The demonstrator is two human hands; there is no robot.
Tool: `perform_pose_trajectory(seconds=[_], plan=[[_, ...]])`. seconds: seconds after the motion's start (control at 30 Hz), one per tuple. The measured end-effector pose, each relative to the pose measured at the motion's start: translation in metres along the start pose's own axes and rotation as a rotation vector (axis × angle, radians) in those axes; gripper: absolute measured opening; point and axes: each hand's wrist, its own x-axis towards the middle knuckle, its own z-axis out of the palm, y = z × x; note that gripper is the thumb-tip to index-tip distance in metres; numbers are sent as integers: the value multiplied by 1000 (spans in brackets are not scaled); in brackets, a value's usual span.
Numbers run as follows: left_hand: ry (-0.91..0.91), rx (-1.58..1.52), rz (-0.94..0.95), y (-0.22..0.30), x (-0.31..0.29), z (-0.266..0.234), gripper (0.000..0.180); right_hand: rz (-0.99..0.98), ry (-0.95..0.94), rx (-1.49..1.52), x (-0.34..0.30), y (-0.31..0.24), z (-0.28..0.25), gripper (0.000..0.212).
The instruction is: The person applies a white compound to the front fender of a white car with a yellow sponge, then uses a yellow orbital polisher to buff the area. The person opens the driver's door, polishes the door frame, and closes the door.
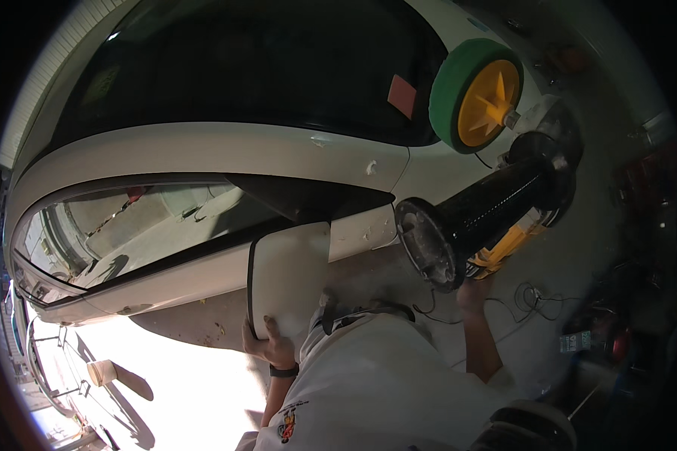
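Observation:
My left hand [274, 348] grips the lower edge of a white car's side mirror [287, 274]; its thumb shows on the near side and some fingers are hidden behind the edge. My right hand [472, 295] is closed round the yellow body of a power polisher [506, 249], though the tool partly covers the fingers. A thick green pad [453, 98] with a yellow spoked hub [491, 104] sits on the polisher's shaft, near the windshield's lower corner. A black, spool-shaped cylinder [496, 199] with wide round ends lies across the view in front of the yellow body.
The car's dark windshield [241, 68] carries a reddish square [402, 96]. Below the mirror is the car door [203, 319]. A dark cord [532, 299] lies coiled on the floor at right. Sunlit ground and a metal rack [53, 368] are at lower left.

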Motion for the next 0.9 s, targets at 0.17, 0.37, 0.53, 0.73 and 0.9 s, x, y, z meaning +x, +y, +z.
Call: perform_pose_trajectory(seconds=[0.17, 0.37, 0.53, 0.73, 0.9], plan=[[-2, -239, 288, -2, 50, 13, 34, 50, -58, 174, 28, -13, -8, 45], [-202, -354, 63, -5, 166, 41, 51, 31, -14, 210, 26, -15, -15, 39], [-14, 203, 549, 67, 182, 24, 38, 69, -15, 114, -28, -7, 0, 23], [-1085, -686, 472, 207, 119, -2, 64, 210, 97, -106, -115, 7, 36, 20], [-1246, -327, 573, 207, 106, 25, 44, 395, -35, -97, -145, 49, 58, 16]])
